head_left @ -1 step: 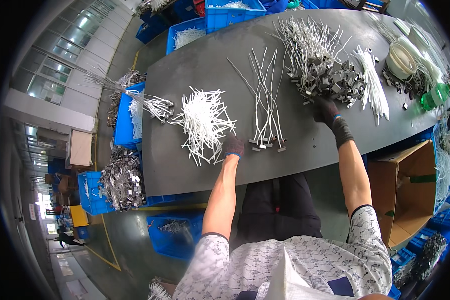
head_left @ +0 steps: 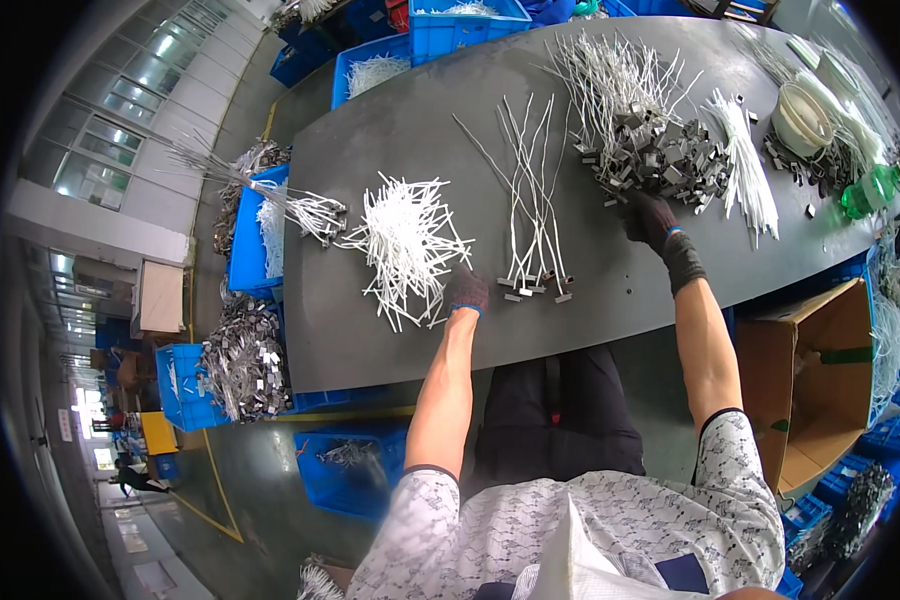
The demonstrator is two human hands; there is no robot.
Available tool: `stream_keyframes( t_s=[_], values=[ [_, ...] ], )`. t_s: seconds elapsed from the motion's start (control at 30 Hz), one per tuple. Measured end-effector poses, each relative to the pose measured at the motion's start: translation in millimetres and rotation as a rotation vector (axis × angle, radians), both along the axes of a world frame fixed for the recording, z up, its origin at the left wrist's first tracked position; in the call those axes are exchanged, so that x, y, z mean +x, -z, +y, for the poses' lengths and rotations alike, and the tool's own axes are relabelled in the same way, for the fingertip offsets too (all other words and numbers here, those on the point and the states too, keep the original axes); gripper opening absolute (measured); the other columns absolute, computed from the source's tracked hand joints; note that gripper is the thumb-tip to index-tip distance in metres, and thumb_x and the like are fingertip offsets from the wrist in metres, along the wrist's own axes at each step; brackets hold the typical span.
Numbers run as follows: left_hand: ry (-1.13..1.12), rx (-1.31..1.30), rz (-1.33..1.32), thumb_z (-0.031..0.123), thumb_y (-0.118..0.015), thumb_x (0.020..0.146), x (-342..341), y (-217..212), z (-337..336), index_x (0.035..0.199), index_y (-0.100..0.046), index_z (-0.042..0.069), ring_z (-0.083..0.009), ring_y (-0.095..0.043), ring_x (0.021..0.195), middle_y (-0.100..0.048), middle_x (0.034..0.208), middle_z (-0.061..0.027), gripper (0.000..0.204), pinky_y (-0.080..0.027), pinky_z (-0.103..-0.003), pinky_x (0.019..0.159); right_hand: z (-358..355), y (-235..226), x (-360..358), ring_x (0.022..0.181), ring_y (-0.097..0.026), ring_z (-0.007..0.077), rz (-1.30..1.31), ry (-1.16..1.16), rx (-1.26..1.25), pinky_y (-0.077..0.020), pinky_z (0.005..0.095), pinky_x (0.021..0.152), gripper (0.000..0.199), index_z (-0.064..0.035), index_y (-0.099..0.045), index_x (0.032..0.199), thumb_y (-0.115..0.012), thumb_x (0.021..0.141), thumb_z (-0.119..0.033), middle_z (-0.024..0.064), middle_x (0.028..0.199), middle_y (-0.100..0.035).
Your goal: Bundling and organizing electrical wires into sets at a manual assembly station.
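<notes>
My left hand (head_left: 467, 291), in a dark glove, is at the near right edge of a heap of short white tubes (head_left: 405, 245). Its fingers are curled together at the tube ends; what they pinch, if anything, is too small to make out. At the near edge of a pile of wires with square metal end caps (head_left: 660, 160) is my right hand (head_left: 654, 222), also gloved. Its fingers are bent in against the caps, and their tips are partly hidden. Between my hands lie several long white wires (head_left: 532, 200) with metal caps at their near ends.
A bundle of white tubes (head_left: 746, 170) lies right of the capped pile, near a pale bowl (head_left: 802, 121) and a green bottle (head_left: 870, 193). Another wire bundle (head_left: 310, 212) overhangs the left edge of the grey table (head_left: 370, 130). Blue crates (head_left: 345, 478) and a cardboard box (head_left: 820, 380) stand around it.
</notes>
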State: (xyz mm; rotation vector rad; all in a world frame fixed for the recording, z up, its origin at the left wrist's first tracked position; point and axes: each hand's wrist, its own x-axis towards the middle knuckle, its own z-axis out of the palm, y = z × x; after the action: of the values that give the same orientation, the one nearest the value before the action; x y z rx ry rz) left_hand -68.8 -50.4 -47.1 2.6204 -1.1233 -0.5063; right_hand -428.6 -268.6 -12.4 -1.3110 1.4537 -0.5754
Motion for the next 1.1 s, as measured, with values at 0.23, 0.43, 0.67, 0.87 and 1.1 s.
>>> stream_keyframes(
  t_s=[0.23,0.43,0.67,0.87,1.1],
  values=[
    [0.076,-0.015,0.026,0.031,-0.054,0.098,-32.3,-23.0,-28.7,0.113,-0.053,0.002,-0.0475,-0.069,0.098,-0.070,0.103,-0.0293,0.033,-0.054,-0.057,0.083,-80.0,95.1,-63.5,0.089,-0.063,0.0243,0.127,-0.204,-0.698,-0.0516,0.0368,0.081,0.054,-0.0041,-0.059,0.130,-0.063,0.094,-0.044,0.0104,0.099,-0.069],
    [0.014,0.043,0.034,0.031,-0.055,0.097,-7.5,-23.6,-10.6,0.113,-0.054,0.002,-0.0484,-0.069,0.098,-0.070,0.103,-0.0293,0.033,-0.055,-0.058,0.082,-40.6,42.4,-25.0,0.104,-0.066,0.0447,0.610,-0.091,-0.333,-0.0510,0.0508,0.085,0.063,-0.0037,-0.061,0.124,-0.064,0.087,-0.055,0.0270,0.111,-0.070],
    [0.030,-0.071,0.037,0.030,-0.053,0.098,-6.1,-17.1,-6.8,0.112,-0.055,0.003,-0.0482,-0.068,0.097,-0.069,0.102,-0.0306,0.030,-0.054,-0.057,0.084,-7.5,31.3,-34.4,0.084,-0.069,0.0393,0.423,0.201,-0.367,-0.0553,0.0463,0.077,0.049,-0.0038,-0.068,0.103,-0.068,0.087,-0.050,0.0213,0.097,-0.072],
    [0.004,-0.043,0.022,0.033,-0.048,0.098,1.7,-6.0,5.3,0.113,-0.056,0.005,-0.0471,-0.069,0.095,-0.070,0.098,-0.0283,0.033,-0.054,-0.057,0.081,125.4,12.9,-84.0,0.071,-0.065,0.0202,0.147,0.049,-0.009,-0.0548,0.0328,0.064,0.018,-0.0053,-0.064,0.087,-0.068,0.092,-0.022,0.0104,0.080,-0.065],
    [0.141,-0.387,-0.131,0.024,-0.055,0.094,37.3,28.5,4.7,0.085,-0.062,0.001,-0.0411,-0.071,0.071,-0.071,0.078,-0.0217,0.025,-0.056,-0.050,0.058,271.5,8.4,-120.0,0.083,-0.070,0.0219,0.278,-0.665,-0.832,-0.0568,0.0347,0.073,0.030,-0.0050,-0.067,0.120,-0.065,0.093,-0.018,0.0090,0.104,-0.071]
  ],
)
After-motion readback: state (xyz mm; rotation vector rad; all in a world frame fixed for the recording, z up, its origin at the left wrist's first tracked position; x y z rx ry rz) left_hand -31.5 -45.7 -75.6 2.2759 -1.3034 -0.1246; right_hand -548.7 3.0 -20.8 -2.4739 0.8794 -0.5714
